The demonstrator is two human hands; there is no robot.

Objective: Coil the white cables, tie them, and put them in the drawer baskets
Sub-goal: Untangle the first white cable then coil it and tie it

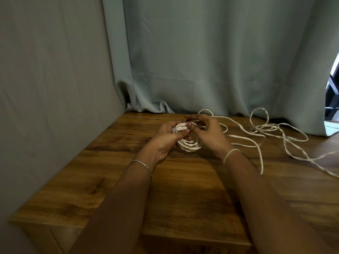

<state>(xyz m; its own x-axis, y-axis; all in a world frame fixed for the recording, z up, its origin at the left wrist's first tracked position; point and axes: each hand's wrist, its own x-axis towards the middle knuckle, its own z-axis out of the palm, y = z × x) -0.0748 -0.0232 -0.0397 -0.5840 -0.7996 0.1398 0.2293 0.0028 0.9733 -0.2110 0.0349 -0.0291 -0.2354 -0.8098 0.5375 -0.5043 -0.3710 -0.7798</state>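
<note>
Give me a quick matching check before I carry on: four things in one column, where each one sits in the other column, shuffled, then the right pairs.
Things:
1. coiled cable
2. loose cable
3. pale band
4. thin bracelet

Places:
A. round the left wrist
B. sprawled on the table, right side
C. held between the left hand and the right hand
D. round the right wrist

Pairs: 1-C, 2-B, 3-D, 4-A.
</note>
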